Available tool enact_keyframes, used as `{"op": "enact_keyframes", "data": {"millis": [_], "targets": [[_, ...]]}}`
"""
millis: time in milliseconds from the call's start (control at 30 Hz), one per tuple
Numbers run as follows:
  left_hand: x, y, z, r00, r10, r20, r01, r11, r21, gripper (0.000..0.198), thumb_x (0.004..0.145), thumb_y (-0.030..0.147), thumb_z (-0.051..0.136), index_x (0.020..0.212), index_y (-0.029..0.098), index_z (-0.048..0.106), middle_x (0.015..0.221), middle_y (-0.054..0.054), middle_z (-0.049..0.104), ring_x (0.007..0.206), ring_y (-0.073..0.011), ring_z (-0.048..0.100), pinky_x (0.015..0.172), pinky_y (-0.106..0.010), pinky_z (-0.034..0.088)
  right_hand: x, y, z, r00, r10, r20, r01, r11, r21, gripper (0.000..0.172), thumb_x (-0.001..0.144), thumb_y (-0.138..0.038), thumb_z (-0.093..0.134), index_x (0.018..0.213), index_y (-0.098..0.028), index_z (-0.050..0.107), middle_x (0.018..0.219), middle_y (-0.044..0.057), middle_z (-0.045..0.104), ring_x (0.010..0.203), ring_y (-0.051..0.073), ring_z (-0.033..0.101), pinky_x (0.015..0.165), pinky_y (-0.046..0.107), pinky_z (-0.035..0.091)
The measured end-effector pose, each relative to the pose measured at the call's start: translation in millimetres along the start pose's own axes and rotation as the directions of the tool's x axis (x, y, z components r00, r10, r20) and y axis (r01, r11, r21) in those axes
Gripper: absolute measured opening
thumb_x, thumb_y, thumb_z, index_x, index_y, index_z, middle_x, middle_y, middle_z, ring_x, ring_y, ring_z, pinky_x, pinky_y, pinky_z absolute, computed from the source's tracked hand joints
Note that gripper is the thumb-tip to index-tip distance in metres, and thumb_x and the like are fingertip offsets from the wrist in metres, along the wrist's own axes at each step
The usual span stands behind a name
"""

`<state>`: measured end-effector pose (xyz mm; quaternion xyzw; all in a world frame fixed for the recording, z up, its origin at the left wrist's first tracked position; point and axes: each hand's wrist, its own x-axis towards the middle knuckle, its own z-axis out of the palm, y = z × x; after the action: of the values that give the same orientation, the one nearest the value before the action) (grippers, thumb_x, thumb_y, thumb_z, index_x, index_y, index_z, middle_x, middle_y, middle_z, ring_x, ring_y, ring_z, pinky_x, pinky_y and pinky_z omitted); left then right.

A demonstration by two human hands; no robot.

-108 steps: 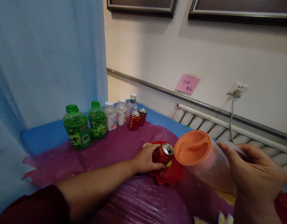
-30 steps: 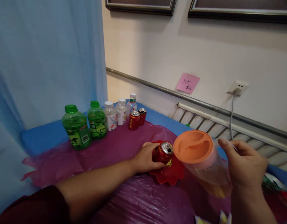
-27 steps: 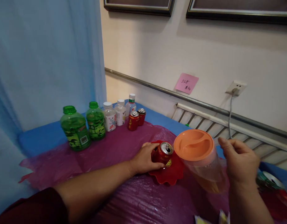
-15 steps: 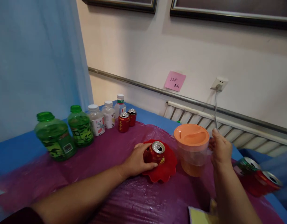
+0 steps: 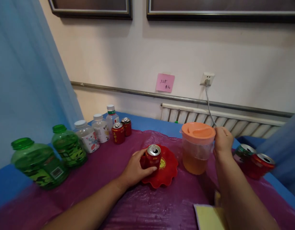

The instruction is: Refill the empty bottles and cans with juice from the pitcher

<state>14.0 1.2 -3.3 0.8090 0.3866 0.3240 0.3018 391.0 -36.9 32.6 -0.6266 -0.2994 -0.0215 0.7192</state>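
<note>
My left hand (image 5: pixel 135 169) is wrapped round a red drink can (image 5: pixel 154 158) with an opened silver top. The can stands upright over the left part of a red wavy-edged dish (image 5: pixel 170 169). Over to the right, my right hand (image 5: pixel 223 140) grips the handle side of a clear plastic pitcher (image 5: pixel 196 153); the handle itself is mostly hidden by the fingers. An orange lid (image 5: pixel 198 131) covers the pitcher, and amber liquid fills its lower part. Pitcher and dish are a short gap apart.
Green bottles (image 5: pixel 39 166), white-capped clear bottles (image 5: pixel 90 140) and two red cans (image 5: pixel 118 134) line the left side. More opened cans (image 5: pixel 259 166) stand beyond my right forearm. A yellow pad (image 5: pixel 210 217) lies in front. Purple plastic sheeting (image 5: pixel 138 204) covers the blue table.
The view has turned right and levelled, so the bottles appear further left. The can sits slightly further left over the dish. Both hands keep their grips.
</note>
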Motion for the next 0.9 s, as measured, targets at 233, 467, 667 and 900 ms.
{"op": "enact_keyframes", "data": {"millis": [233, 467, 667, 900], "targets": [[1.9, -1.6, -1.5, 1.0, 0.01, 0.006, -0.01, 1.0, -0.028, 0.07, 0.07, 0.046, 0.083, 0.131, 0.019, 0.062, 0.132, -0.013, 0.071, 0.122, -0.0339, 0.066, 0.107, -0.05, 0.051, 14.1, 2.5, -2.6, 0.983, 0.143, -0.112, -0.131, 0.986, 0.106, 0.017, 0.075, -0.036, 0.062, 0.066, -0.021, 0.06, 0.058, -0.004, 0.053, 0.056, 0.014, 0.051, 0.05, 0.027, 0.042], [5.9, -0.2, -2.3, 1.0, -0.011, 0.006, 0.011, 1.0, -0.002, 0.072, 0.068, 0.048, 0.081, 0.13, 0.018, 0.063, 0.13, -0.014, 0.071, 0.119, -0.0347, 0.067, 0.106, -0.052, 0.051, 19.6, 19.8, -3.0, 0.966, 0.248, -0.071, -0.243, 0.967, 0.077, 0.022, 0.094, -0.035, 0.063, 0.098, -0.014, 0.071, 0.093, 0.005, 0.069, 0.082, 0.019, 0.066, 0.069, 0.033, 0.056], [7.9, -3.1, -1.7, 1.0, 0.0, 0.001, 0.0, 0.999, 0.037, 0.074, 0.068, 0.048, 0.081, 0.133, 0.018, 0.061, 0.133, -0.014, 0.069, 0.121, -0.035, 0.064, 0.109, -0.053, 0.047, 20.9, 24.6, -5.2, 0.961, 0.276, -0.022, -0.276, 0.961, -0.003, 0.04, 0.097, -0.039, 0.066, 0.131, -0.018, 0.061, 0.132, 0.009, 0.061, 0.111, 0.025, 0.065, 0.091, 0.045, 0.057], [5.6, -2.1, -3.3, 1.0, 0.015, 0.021, -0.015, 0.999, 0.032, 0.073, 0.071, 0.046, 0.081, 0.134, 0.017, 0.06, 0.135, -0.016, 0.067, 0.125, -0.0358, 0.061, 0.11, -0.055, 0.045, 15.2, 11.0, -8.3, 0.991, 0.13, -0.017, -0.131, 0.989, -0.071, 0.04, 0.097, -0.04, 0.066, 0.131, -0.018, 0.061, 0.132, 0.009, 0.062, 0.11, 0.025, 0.065, 0.091, 0.045, 0.057]]}}
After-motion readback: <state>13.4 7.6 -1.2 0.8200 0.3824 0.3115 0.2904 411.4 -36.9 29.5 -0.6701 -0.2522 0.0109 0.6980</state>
